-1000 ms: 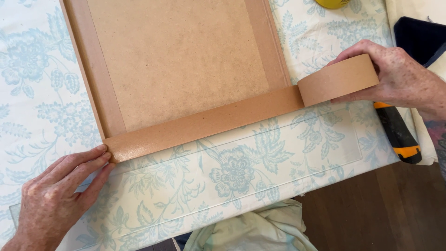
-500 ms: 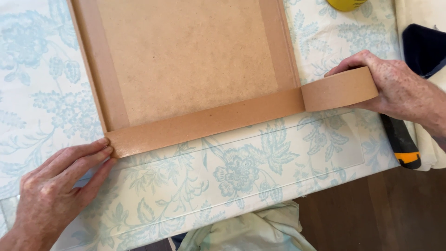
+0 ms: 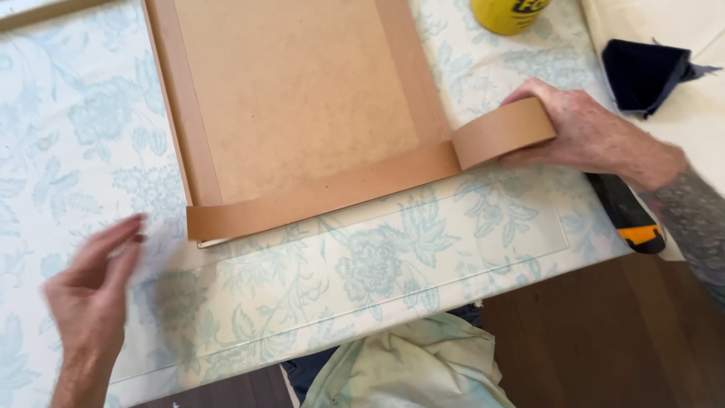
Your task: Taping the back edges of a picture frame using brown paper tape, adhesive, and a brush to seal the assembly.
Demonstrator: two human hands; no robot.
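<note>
Tape [image 3: 325,193], brown and paper-like, runs in one long strip along the near edge of the board [image 3: 302,98], from the board's near left corner up and across to the roll [image 3: 502,132] at its near right corner. The strip lies flat on the board for most of its run; at the left end it curls a little past the corner and does not look pressed down there. The roll stands on edge just off the board, joined to the strip.

The right hand [image 3: 585,132] has the roll in its grip: thumb on the near side, fingers [image 3: 529,91] curled over the top and far side, closed round it. The wrist lies across a black knife [image 3: 627,215] with an orange end, which rests at the table's near right edge.

The left hand [image 3: 91,291] is blurred, off the board and to its left, above the cloth [image 3: 377,264]. Its fingers [image 3: 113,238] are spread loosely and slightly bent, holding nothing and touching neither tape nor board. I cannot tell whether it touches the cloth.

The board is plain brown fibreboard, with more brown tape already laid down its left and right edges. It lies on a pale cloth printed with blue flowers. At the far right stands the bottom of a yellow can [image 3: 510,15], and beside it, on a cream surface, a dark blue rag [image 3: 642,72]. Below the table edge there is dark wood floor [image 3: 604,340] and a bundle of pale green fabric [image 3: 400,366].
</note>
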